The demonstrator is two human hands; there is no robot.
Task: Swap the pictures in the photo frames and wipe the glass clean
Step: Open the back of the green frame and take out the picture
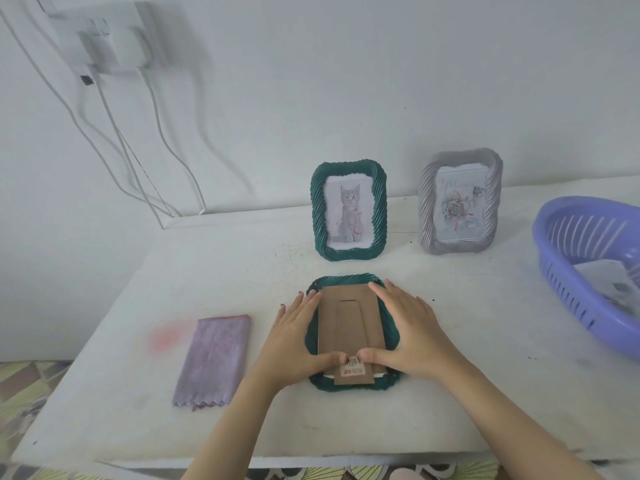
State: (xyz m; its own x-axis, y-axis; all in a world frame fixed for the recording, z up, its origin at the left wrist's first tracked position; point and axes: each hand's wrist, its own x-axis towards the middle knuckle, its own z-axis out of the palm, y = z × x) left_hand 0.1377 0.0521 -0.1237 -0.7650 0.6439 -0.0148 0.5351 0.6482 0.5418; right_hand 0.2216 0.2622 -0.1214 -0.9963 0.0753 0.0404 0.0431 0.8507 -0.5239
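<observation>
Green frame (353,384) face-down between both flat, open hands, left (298,337) and right (412,330), gripping nothing.

We note a green frame (353,332) lying face down, cardboard back (349,323) up. Behind stand a green cat frame (349,211) and a grey rose frame (460,201), upright. A purple cloth (213,360) lies folded at left.

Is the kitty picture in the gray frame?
No, the kitten picture stands in the upright green frame, while the gray frame beside it holds a picture of roses.
</observation>
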